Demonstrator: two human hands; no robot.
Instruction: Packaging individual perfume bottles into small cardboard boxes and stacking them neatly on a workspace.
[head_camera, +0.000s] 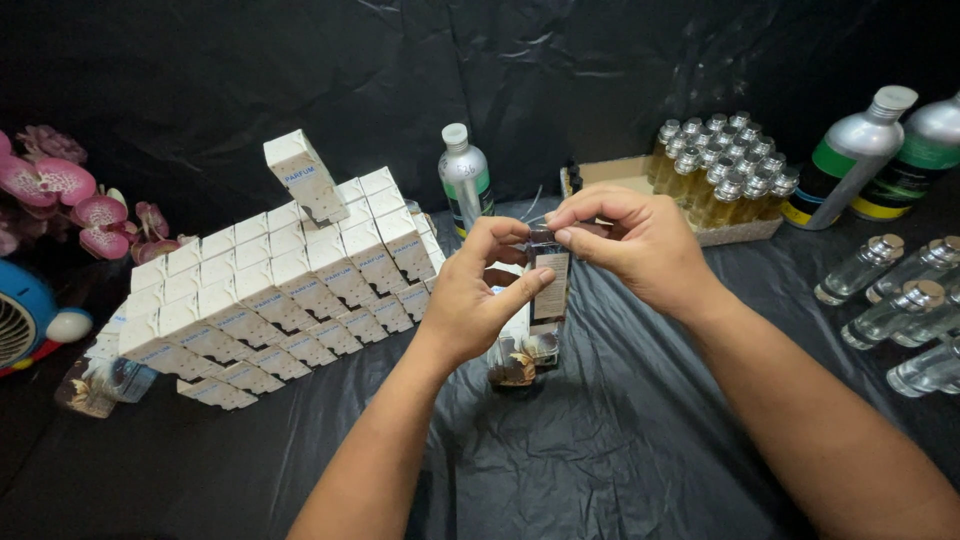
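Observation:
My left hand (478, 297) and my right hand (630, 243) meet above the middle of the black-covered table. Both pinch a small dark, flat-sided bottle (548, 290) with a pale label down its side. My left thumb presses on the label and my right fingertips grip the bottle's top end. Just below the bottle stands a small clear pack (523, 358) with a brown flower picture. What is under my palms is hidden.
A leaning stack of several small white boxes (270, 290) fills the left. At the back stand a silver bottle (465, 180), a cardboard tray (640, 180) of amber-filled bottles (720, 160) and two big metal bottles (850, 160). Clear bottles (900, 300) lie at right. Pink flowers (60, 190) and a blue fan (25, 320) are at far left.

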